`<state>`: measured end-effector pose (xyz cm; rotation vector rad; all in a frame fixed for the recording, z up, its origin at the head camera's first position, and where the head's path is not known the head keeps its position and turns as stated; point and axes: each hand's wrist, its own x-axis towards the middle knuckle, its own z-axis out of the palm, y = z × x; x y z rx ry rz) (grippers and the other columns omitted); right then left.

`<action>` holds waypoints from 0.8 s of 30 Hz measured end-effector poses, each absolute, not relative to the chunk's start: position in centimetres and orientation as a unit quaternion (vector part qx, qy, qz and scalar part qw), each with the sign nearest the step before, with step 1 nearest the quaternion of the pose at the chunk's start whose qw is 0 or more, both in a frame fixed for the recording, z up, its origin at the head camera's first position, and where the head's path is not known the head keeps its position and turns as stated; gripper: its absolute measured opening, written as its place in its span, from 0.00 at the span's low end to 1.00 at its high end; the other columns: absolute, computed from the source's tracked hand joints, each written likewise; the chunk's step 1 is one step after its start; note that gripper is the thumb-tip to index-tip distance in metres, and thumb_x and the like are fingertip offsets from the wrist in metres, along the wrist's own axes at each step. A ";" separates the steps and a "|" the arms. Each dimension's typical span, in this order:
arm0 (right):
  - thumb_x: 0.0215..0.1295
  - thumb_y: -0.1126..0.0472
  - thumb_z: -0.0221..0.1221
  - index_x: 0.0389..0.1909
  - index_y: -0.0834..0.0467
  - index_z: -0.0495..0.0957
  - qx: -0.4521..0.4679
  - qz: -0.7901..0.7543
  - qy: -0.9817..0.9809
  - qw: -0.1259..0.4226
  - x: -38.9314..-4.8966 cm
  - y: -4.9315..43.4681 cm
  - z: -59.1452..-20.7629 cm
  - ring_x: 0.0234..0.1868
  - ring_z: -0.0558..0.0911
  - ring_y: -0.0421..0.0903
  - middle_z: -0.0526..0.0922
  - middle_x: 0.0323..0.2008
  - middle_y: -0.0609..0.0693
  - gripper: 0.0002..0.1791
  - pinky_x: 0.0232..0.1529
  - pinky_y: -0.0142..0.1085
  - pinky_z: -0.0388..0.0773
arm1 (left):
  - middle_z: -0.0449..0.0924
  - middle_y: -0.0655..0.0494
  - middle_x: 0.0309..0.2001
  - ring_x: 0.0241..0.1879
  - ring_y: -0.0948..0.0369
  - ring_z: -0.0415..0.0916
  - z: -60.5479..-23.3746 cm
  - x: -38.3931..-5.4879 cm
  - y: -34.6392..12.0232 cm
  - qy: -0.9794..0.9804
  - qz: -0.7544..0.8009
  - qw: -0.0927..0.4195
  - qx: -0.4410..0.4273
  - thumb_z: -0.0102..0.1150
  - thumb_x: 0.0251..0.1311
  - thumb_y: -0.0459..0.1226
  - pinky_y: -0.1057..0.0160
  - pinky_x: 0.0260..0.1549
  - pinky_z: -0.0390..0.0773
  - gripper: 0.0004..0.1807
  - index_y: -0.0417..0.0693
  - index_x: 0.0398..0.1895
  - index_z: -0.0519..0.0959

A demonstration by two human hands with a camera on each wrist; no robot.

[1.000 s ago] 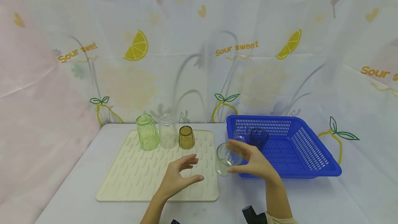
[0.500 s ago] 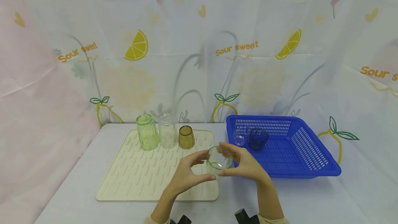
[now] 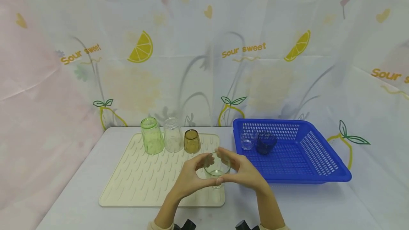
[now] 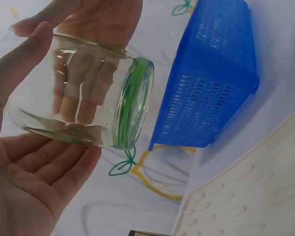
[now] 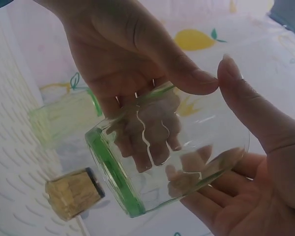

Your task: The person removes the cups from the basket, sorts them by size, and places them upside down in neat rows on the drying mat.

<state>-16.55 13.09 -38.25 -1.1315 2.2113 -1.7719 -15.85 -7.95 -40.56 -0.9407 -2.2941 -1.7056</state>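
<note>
Both hands hold a clear, pale-green drinking glass (image 3: 217,168) over the front right of the cream drying mat (image 3: 140,187). My left hand (image 3: 190,179) curls round its left side and my right hand (image 3: 245,173) round its right. The thumbs meet at the near side, close to the rim. Through the clear wall in the right wrist view, the fingers show round the sides of the glass (image 5: 187,142), whose thick green base points away from the palms. Behind the hands on the mat stand a green glass (image 3: 152,137), a clear glass (image 3: 173,136) and a small amber glass (image 3: 192,142).
A blue plastic basket (image 3: 306,178) stands to the right of the mat. Inside it, by the left wall, are a dark-looking glass (image 3: 266,143) and a small clear glass (image 3: 247,142). A white cloth printed with lemons (image 3: 191,81) hangs behind the table.
My right hand has carried the glass left from beside the basket to over the mat's edge. My left hand, apart from it before, has come right and now grips it too.
</note>
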 end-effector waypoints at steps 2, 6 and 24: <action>0.53 0.64 0.68 0.65 0.77 0.53 -0.376 -0.581 0.720 0.053 -16.5 13.0 -38.2 0.64 0.62 0.68 0.61 0.63 0.74 0.45 0.65 0.42 0.65 | 0.80 0.47 0.49 0.49 0.51 0.78 -40.5 -15.8 -8.0 -0.759 -0.568 0.061 -0.313 0.75 0.43 0.39 0.58 0.52 0.79 0.37 0.35 0.58 0.70; 0.56 0.64 0.66 0.66 0.77 0.51 -0.386 -0.579 0.715 0.062 -16.5 12.8 -38.3 0.65 0.61 0.68 0.58 0.64 0.75 0.45 0.64 0.47 0.64 | 0.80 0.47 0.49 0.48 0.52 0.79 -40.2 -15.9 -8.2 -0.755 -0.569 0.057 -0.320 0.75 0.43 0.38 0.57 0.52 0.79 0.38 0.35 0.58 0.70; 0.52 0.68 0.68 0.67 0.73 0.55 -0.372 -0.641 0.666 0.083 -16.5 12.5 -41.1 0.65 0.66 0.61 0.61 0.64 0.73 0.44 0.65 0.41 0.67 | 0.80 0.47 0.49 0.48 0.52 0.78 -38.8 -16.2 -8.4 -0.743 -0.576 0.074 -0.333 0.75 0.41 0.36 0.57 0.51 0.79 0.36 0.38 0.56 0.71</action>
